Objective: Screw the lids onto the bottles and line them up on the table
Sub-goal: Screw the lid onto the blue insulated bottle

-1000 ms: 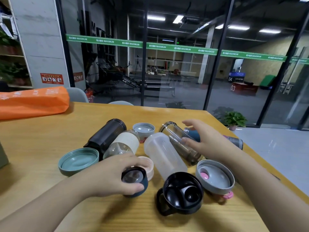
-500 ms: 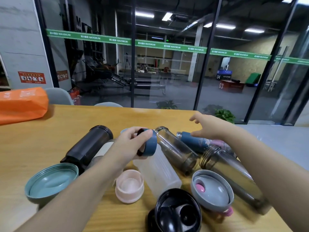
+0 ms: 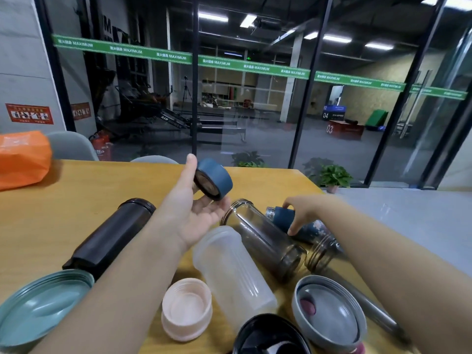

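Observation:
My left hand (image 3: 196, 213) holds a dark blue lid (image 3: 214, 178) up above the table, palm turned up, thumb and fingers around its rim. My right hand (image 3: 302, 213) rests on a blue patterned bottle (image 3: 283, 217) lying on its side at the right, fingers closed around its neck. Beside it lie a clear glass bottle (image 3: 265, 242), a frosted plastic bottle (image 3: 233, 272) and a black bottle (image 3: 112, 236), all without lids. Loose lids sit near me: a pink lid (image 3: 186, 311), a teal lid (image 3: 43, 304), a grey lid (image 3: 329, 312) and a black lid (image 3: 270, 338).
The wooden table (image 3: 63, 200) ends at the right near a glass wall. An orange bag (image 3: 23, 159) lies at the far left. Chair backs (image 3: 71, 146) stand behind the far edge. Another metal-rimmed bottle (image 3: 324, 251) lies partly under my right forearm.
My left hand has lifted the blue lid higher and farther from me and turned palm up. My right hand has come down onto the blue patterned bottle.

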`<state>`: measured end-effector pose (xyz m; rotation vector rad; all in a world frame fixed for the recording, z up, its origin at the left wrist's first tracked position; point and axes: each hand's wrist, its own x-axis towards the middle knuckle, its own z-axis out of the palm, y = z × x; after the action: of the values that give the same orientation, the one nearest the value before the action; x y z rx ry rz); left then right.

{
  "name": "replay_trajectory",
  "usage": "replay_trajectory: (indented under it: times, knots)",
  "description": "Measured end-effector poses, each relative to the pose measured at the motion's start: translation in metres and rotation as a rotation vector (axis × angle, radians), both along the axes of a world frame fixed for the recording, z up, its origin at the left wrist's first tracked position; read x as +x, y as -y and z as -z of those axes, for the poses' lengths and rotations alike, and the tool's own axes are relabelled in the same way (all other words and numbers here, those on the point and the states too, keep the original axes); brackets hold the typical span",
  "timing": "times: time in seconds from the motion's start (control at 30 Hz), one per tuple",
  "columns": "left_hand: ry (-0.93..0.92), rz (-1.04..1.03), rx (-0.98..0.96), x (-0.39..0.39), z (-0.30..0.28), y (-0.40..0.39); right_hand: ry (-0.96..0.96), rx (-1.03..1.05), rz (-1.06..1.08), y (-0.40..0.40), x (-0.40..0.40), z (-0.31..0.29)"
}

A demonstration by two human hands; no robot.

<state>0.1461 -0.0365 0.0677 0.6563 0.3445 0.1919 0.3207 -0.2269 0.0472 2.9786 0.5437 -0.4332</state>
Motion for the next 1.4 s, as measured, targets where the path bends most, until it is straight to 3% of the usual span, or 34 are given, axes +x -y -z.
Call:
replay_trajectory:
  times: [0.3, 0.47, 0.73, 0.9, 1.1, 1.23, 1.4]
  knots:
    - [0.059, -0.041, -0.149, 0.013, -0.002, -0.017, -0.003, -0.03, -0.001, 0.0, 0.005, 0.006]
    - [0.056, -0.075, -0.071, 0.013, -0.002, -0.023, 0.022, -0.001, -0.018, 0.001, 0.003, 0.006]
    - [0.071, -0.115, -0.021, 0.013, -0.003, -0.033, 0.337, 0.086, -0.08, 0.004, -0.009, -0.025]
    - [0.086, -0.12, 0.027, 0.014, -0.002, -0.037, 0.531, 0.246, -0.184, -0.011, -0.034, -0.059]
    - [-0.013, -0.136, 0.216, 0.009, -0.005, -0.04, 0.705, 0.522, -0.328, -0.029, -0.077, -0.076]
    - [0.049, -0.235, 0.344, 0.009, -0.008, -0.042, 0.69, 0.725, -0.338, -0.029, -0.103, -0.074]
    - [0.128, -0.264, 0.435, 0.005, -0.011, -0.043, 0.657, 0.752, -0.348, -0.026, -0.119, -0.073]
